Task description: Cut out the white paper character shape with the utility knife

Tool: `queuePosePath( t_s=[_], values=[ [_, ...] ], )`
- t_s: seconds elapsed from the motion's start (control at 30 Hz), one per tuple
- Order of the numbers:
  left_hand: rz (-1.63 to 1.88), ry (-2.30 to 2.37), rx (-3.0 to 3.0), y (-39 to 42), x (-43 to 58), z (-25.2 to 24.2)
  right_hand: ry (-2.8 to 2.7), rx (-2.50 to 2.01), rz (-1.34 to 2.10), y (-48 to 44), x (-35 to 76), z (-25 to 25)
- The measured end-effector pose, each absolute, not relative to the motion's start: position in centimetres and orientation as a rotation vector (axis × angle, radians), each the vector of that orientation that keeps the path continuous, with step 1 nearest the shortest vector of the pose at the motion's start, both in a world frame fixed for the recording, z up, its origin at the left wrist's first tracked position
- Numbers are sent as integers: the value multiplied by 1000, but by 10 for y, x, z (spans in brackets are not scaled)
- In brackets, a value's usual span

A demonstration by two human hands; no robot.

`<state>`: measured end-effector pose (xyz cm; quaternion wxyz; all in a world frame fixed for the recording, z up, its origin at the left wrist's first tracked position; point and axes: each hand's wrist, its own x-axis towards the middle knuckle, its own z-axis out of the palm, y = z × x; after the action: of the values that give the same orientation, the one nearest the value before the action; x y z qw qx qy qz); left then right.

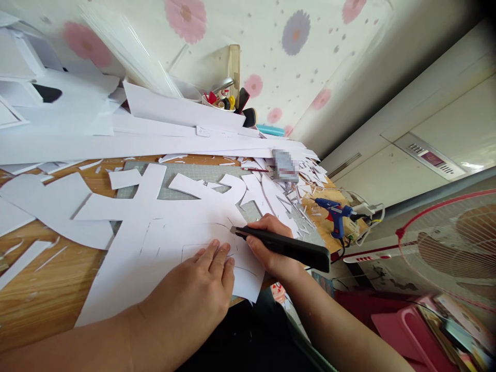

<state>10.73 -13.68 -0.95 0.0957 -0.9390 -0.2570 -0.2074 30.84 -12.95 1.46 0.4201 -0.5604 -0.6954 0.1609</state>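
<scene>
My left hand (201,289) lies flat, fingers stretched out, pressing a white sheet of card (163,248) onto the wooden table (46,289). Faint cut lines show on the sheet around my fingertips. My right hand (267,243) is closed around a black utility knife (287,245), whose tip touches the sheet just beyond my left fingers. A grey-green cutting mat (194,173) lies under the card.
White card offcuts (50,201) and strips cover the table. A blue glue gun (333,212) lies at the right edge. A pot of tools (225,101) stands at the back against flowered wallpaper. A red-rimmed fan (453,243) stands at the right.
</scene>
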Motion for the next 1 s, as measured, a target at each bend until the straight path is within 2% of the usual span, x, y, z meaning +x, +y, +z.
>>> queuePosePath(
  t_s=[0.5,1.0],
  values=[
    [-418,-678,-2786,-135,106,-1,-1490,-1450,272,-149,284,4],
    [-173,-694,-2843,-133,106,9,-1548,-1465,242,-170,281,11]
  ],
)
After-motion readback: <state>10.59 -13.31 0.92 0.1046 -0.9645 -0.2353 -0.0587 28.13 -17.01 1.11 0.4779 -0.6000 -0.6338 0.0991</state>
